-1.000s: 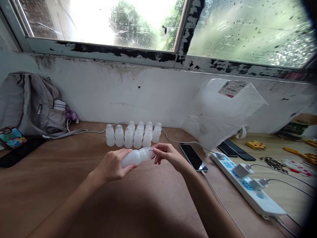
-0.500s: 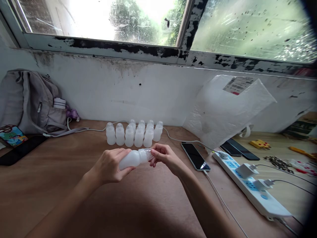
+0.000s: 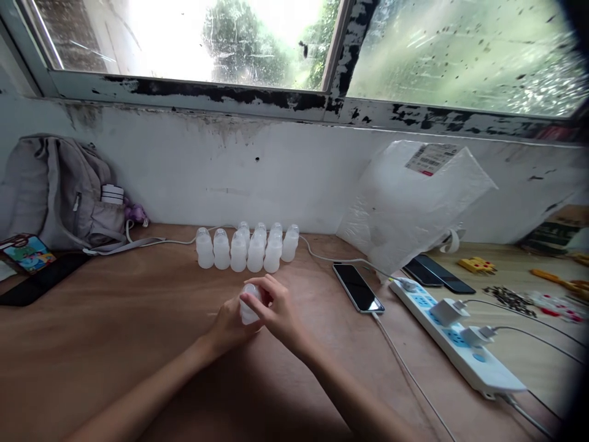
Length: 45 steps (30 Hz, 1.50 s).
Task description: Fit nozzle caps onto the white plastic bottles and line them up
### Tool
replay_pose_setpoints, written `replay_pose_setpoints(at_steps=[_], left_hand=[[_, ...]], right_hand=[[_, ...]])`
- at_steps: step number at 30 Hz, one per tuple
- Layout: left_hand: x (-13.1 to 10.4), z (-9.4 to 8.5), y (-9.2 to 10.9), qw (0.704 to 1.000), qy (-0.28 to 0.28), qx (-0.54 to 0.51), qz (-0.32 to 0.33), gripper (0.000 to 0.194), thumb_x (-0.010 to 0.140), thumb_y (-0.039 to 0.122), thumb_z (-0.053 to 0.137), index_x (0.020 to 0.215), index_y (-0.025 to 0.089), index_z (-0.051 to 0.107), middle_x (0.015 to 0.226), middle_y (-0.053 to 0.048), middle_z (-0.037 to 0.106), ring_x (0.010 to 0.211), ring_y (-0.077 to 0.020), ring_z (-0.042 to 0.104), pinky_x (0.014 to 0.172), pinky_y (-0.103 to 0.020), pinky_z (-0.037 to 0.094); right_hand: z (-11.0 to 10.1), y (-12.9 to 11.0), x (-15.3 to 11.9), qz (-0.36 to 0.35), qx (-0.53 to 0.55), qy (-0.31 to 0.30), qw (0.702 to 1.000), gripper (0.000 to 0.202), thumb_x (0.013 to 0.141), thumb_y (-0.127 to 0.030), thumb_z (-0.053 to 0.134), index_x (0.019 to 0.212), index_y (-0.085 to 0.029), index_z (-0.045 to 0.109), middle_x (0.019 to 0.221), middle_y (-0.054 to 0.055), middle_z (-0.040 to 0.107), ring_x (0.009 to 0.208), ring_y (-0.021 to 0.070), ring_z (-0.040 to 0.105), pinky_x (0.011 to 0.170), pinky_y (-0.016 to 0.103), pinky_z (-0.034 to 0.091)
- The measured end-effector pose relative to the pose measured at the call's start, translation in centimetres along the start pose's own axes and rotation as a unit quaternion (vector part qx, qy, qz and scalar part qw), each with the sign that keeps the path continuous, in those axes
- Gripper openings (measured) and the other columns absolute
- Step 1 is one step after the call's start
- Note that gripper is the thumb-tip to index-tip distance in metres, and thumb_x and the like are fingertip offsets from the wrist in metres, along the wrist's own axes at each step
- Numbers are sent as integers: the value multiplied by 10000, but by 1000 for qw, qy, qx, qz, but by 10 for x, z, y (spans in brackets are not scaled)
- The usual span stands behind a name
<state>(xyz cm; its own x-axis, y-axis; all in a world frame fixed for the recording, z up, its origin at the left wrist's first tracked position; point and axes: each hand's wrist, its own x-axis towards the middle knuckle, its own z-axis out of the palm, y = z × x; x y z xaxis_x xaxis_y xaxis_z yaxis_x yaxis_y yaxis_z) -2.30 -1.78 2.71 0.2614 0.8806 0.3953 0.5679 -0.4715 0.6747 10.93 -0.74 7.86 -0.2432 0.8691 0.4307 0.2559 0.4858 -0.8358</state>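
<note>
A small white plastic bottle [image 3: 249,309] stands upright on the wooden table [image 3: 138,319], between both my hands. My left hand [image 3: 226,324] wraps its lower body from behind and the left. My right hand [image 3: 276,314] covers its right side, fingers curled over the top near the clear cap. Most of the bottle is hidden by the fingers. Behind it, several identical white bottles [image 3: 246,247] with clear caps stand in two rows near the wall.
A grey backpack [image 3: 59,193] leans at the left with a colourful card [image 3: 28,253] beside it. A phone [image 3: 358,287], two more phones [image 3: 437,275], a white power strip [image 3: 455,337] with chargers and a plastic bag [image 3: 414,202] lie at the right.
The bottle, held sideways in the air before, now stands upright on the table. Both hands came down and closer together around it.
</note>
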Motion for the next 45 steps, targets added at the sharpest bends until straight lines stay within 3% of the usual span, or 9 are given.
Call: replay_pose_setpoints(at_steps=[4,11,18,23,26,30,34,38,45], left_hand=[[-1,7,-6,999,7,-28,-13,394,696,335,590,1041,192,465,967,-53,595,859,-198,580,713,-310,479],[2,-11,20,997,10,-72,2,433,790,351,484,1180,213,359,1147,-89,508,1044,-215,498,841,-385,441],[6,-25,29,997,55,-31,35,281,777,317,510,1035,210,479,974,-54,590,904,-183,561,791,-328,458],[11,-28,26,999,45,-10,1,248,713,317,575,930,211,522,862,-15,620,790,-162,585,740,-299,479],[29,-52,32,999,44,9,-14,287,676,365,599,896,189,542,790,-11,626,695,-150,592,653,-267,495],[80,-117,59,984,170,38,32,438,721,392,535,1108,203,459,910,-28,607,779,-151,586,652,-254,495],[146,-175,74,960,242,138,40,395,711,383,528,1066,212,494,978,-36,587,805,-158,570,681,-262,476],[199,-189,46,951,193,237,-55,430,628,376,605,1004,180,542,930,-63,605,834,-204,561,729,-304,454],[225,-154,-27,941,-15,299,-157,457,617,392,586,1010,160,559,989,-96,604,915,-241,554,766,-295,440]], right_hand=[[-1,2,-1,-16,-54,-8,998,271,763,-390,536,885,-173,641,663,5,492,563,98,421,534,222,372],[-5,7,3,34,28,-7,999,282,721,-413,576,892,-189,575,559,-42,406,517,93,373,483,214,327],[-2,15,5,114,157,-53,979,313,649,-416,644,794,-195,476,560,-63,401,467,72,390,388,181,297],[-4,38,8,165,280,-82,942,301,745,-479,510,825,-191,476,563,-71,421,367,43,365,350,178,301],[-5,66,8,207,302,-32,930,321,744,-495,495,796,-178,484,530,-77,416,338,37,347,335,173,304],[-4,97,4,231,291,18,928,346,695,-498,552,777,-169,481,493,-83,416,329,44,341,321,178,318],[1,103,2,207,246,10,947,333,710,-486,545,762,-161,499,488,-76,419,329,47,341,308,174,306],[3,101,1,194,199,-2,961,343,712,-502,531,723,-160,510,485,-69,427,324,50,351,307,179,295],[2,105,1,198,180,-6,964,370,724,-519,505,726,-151,535,483,-66,416,331,54,367,311,177,299]])
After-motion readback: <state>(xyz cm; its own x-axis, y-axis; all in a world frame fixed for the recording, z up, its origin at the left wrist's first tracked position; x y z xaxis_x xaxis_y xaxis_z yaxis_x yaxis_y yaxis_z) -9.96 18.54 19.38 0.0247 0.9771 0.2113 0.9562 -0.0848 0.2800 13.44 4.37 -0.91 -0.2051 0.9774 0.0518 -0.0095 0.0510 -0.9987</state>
